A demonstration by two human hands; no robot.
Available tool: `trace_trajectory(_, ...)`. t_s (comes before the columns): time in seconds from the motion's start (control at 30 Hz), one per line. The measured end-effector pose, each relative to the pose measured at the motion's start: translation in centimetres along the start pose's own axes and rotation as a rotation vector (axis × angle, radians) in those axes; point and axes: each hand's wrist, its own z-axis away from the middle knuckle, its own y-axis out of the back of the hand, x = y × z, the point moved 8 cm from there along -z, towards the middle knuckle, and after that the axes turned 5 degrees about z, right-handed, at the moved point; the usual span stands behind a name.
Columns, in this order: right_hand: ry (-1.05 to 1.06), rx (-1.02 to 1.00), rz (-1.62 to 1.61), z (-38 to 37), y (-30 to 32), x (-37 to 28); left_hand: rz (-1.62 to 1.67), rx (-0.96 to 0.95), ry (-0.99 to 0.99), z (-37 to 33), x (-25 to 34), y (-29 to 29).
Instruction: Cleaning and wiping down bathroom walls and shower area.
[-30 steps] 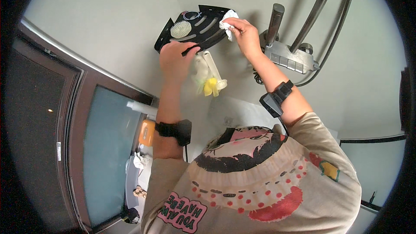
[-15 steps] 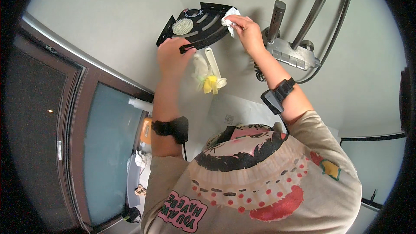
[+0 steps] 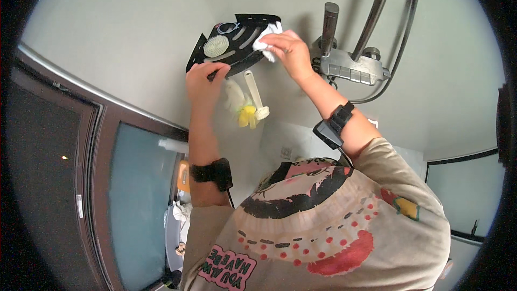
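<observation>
Well, left hand [image 3: 204,78] holds black shelf [image 3: 242,65] — right hand [image 3: 291,53], white cloth [image 3: 273,31].

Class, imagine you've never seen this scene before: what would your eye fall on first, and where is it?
Probably the boldly printed shirt, filling the lower middle. Then the black corner shelf near the top: the left hand grips its front edge, while the right hand holds a white cloth against its right side. Below the shelf, a bright yellow item stands out against the pale wall.
</observation>
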Motion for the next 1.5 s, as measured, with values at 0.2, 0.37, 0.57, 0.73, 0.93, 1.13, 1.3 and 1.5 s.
trace_trajectory(0.2,-0.18,0.113,-0.052,0.0,0.2,1.9,-0.024,-0.029,-0.001,0.2,-0.1,-0.3)
trace_trajectory(0.37,-0.358,0.067,0.018,-1.5,1.8,5.6,-0.036,-0.017,0.018,0.3,0.6,-0.1)
trace_trajectory(0.57,-0.842,0.125,-0.874,0.3,1.6,7.1,-0.031,0.007,-0.002,0.4,0.9,0.1)
trace_trajectory(0.73,-0.847,-0.142,-1.749,1.8,1.4,3.6,0.276,0.27,0.131,-1.2,2.5,1.4)
trace_trajectory(0.93,-0.695,-0.39,-2.022,1.2,3.6,-2.8,0.909,-0.043,0.297,-2.0,7.2,-5.5)
trace_trajectory(1.13,-0.768,-0.285,-0.985,3.4,5.2,-1.9,0.979,-0.161,0.376,-1.1,6.0,-6.6)
trace_trajectory(1.3,-1.008,-0.126,-0.85,7.6,7.9,2.2,1.176,-0.161,0.449,-0.9,5.8,-5.9)
trace_trajectory(1.5,-1.006,0.105,-0.798,9.5,10.2,1.5,1.02,-0.135,0.436,0.4,4.6,-9.4)
